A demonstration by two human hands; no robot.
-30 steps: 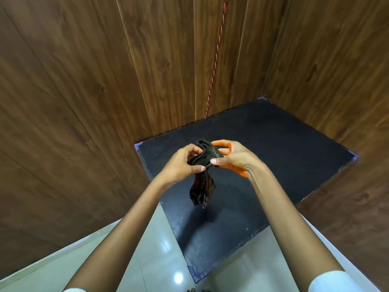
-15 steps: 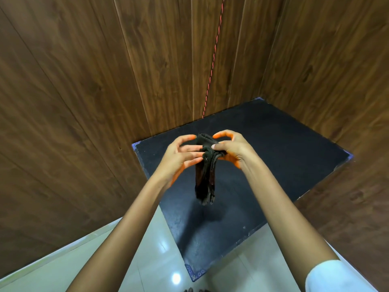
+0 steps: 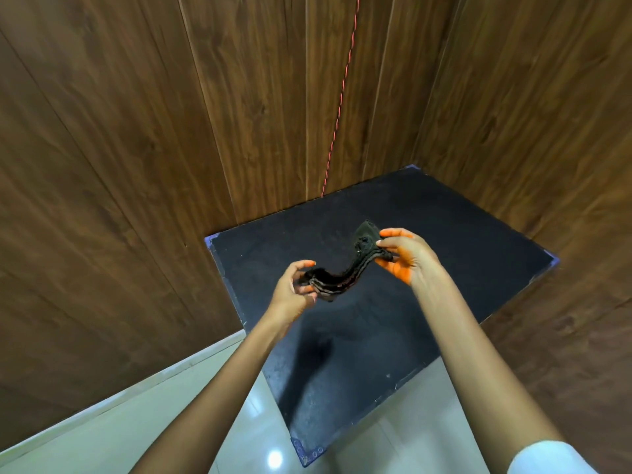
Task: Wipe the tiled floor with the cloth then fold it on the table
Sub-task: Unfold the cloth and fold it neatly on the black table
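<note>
A dark table filled a wood-panelled corner. The left hand and right hand each pinched an end of the bunched cloth, slung between them above the table. Folding seemed begun; next the cloth wanted spreading flat there.

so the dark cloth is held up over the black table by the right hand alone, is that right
Not quite: both hands hold it. In the head view the left hand grips one end of the dark cloth with curled fingers, and the right hand pinches the other end. The cloth hangs between them over the black table.
</note>
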